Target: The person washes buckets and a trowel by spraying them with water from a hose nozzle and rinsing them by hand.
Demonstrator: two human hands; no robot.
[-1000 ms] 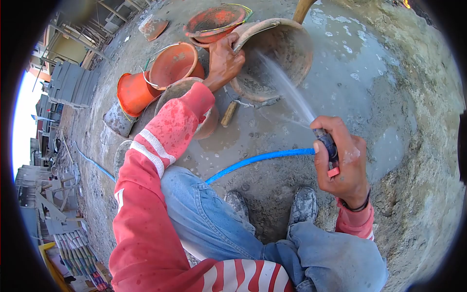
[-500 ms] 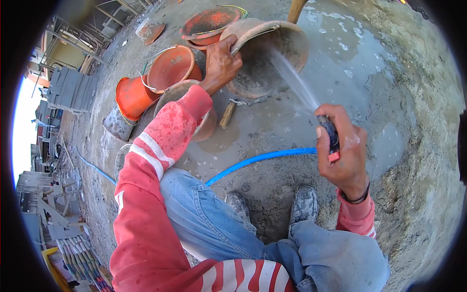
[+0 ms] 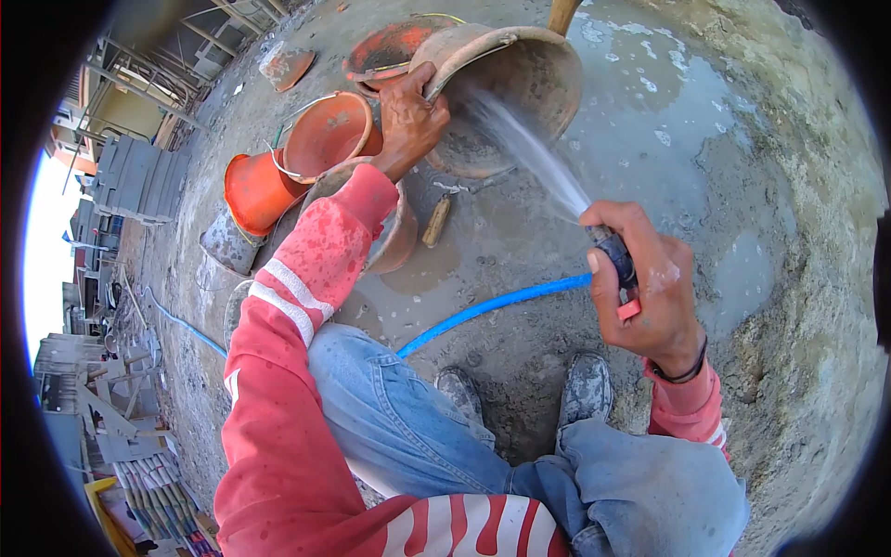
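My left hand (image 3: 408, 119) grips the rim of a muddy bucket (image 3: 548, 88), which lies tilted with its mouth toward me. In my right hand (image 3: 650, 283) is a black hose nozzle (image 3: 616, 258) with a red part at its lower end. Water (image 3: 534, 153) sprays from it into the left inner side of the bucket. A blue hose (image 3: 492, 309) runs up to my right hand, which hides where it joins the nozzle. Below the bucket, a trowel (image 3: 436, 220) with a wooden handle lies on the wet ground, its blade not clearly visible.
Orange buckets (image 3: 327, 135) and a dirty grey bucket (image 3: 229, 243) cluster at left. Behind them sits a red basin (image 3: 394, 48). A wooden handle (image 3: 562, 15) rises at the top. Grey blocks (image 3: 139, 181) are stacked far left. Shallow muddy water (image 3: 640, 121) covers ground at right.
My left hand and the bucket have shifted slightly left, and the bucket's mouth has turned a little. My right hand has moved slightly left, with the spray now reaching further left inside the bucket.
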